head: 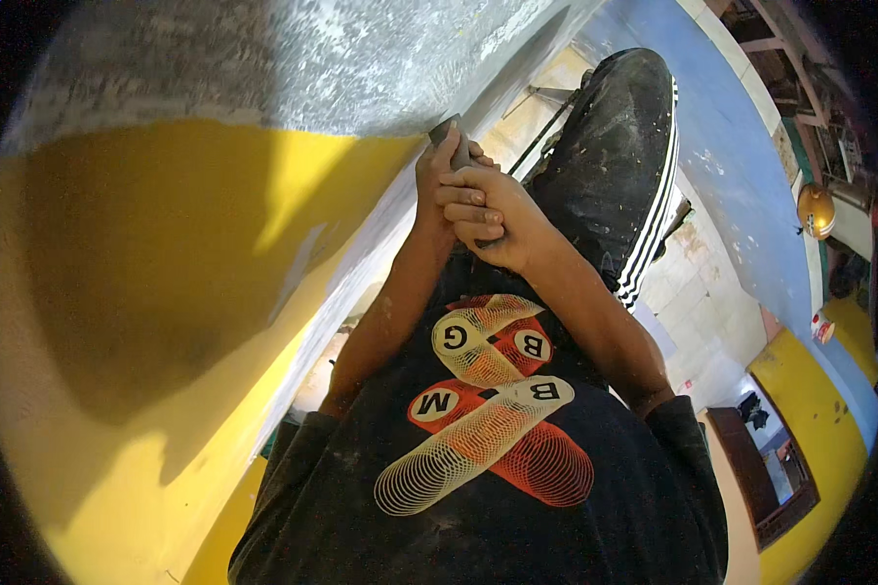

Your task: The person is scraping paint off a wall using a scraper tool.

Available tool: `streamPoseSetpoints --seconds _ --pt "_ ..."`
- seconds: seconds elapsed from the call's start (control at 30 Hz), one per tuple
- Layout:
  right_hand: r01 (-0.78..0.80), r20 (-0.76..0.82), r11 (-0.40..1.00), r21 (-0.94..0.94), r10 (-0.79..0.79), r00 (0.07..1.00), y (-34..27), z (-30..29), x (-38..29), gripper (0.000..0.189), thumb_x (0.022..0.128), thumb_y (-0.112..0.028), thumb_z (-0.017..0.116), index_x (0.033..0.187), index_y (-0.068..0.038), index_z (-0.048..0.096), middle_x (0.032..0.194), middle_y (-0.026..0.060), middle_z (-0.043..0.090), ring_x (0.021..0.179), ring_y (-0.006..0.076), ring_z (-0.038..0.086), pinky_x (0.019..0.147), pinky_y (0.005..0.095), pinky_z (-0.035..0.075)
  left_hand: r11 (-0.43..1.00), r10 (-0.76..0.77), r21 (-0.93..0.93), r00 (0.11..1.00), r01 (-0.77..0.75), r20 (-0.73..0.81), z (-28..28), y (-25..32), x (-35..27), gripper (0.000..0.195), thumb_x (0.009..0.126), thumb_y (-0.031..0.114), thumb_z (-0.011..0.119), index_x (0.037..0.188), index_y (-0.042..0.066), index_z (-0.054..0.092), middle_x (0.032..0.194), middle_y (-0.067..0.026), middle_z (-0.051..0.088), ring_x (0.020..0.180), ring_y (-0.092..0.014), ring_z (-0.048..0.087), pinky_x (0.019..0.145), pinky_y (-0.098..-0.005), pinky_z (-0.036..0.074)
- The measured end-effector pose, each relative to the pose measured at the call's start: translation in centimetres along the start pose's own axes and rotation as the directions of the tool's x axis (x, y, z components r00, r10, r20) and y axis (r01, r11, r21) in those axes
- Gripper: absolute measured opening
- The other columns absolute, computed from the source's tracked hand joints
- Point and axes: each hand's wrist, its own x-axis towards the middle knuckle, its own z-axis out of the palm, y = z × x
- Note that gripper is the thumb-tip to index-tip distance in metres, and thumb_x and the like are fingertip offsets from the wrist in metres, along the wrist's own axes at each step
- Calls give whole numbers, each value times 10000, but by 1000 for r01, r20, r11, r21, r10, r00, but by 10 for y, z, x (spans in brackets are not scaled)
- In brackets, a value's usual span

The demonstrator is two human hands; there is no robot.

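Both hands are together on a small dark grey hand tool [462, 155] with a flat, wide end; its exact kind cannot be told. My left hand [433, 179] holds it near the flat end, one finger stretched along its face. My right hand [501, 208] is closed around its lower part, and a dark end shows below the fingers. The flat end lies close to the border between the wall's rough grey-white surface [351, 66] and its yellow paint [314, 157]; whether it touches cannot be told.
My raised knee in black trousers [607, 146] is right of the hands. Beyond it stand a blue wall [724, 168] and, lower right, a yellow wall [805, 409] with an opening in a dark wooden frame [739, 468]. Pale floor tiles [710, 292] show between. A gold-coloured round object [816, 210] is far right.
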Motion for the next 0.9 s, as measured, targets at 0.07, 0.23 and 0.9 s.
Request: streamPoseSetpoints --seconds 0.07,0.23,0.9 --pt "32 -12 999 -40 -33 999 10 6 -10 209 952 -120 419 744 -104 402 557 -32 369 321 54 289 249 181 246 1000 18 3 1000 -18 17 2 4 -10 403 932 382 502 766 17 531 677 -91 572 600 -197 597 560 -292 493" --pt "57 -97 990 -130 -70 993 3 6 0 159 935 -104 430 778 -113 406 551 -37 354 327 52 297 257 182 245 950 221 209 973 -230 65 12 9 -11 403 948 380 473 749 34 532 671 -71 566 577 -182 580 557 -293 480" --pt "87 -89 992 -91 -95 992 6 -3 7 99 899 -76 442 891 -161 393 575 -42 384 355 47 326 281 191 249 987 -18 161 989 -5 143 -21 -1 1 309 976 358 451 957 66 549 824 -21 528 724 -144 559 653 -281 489"
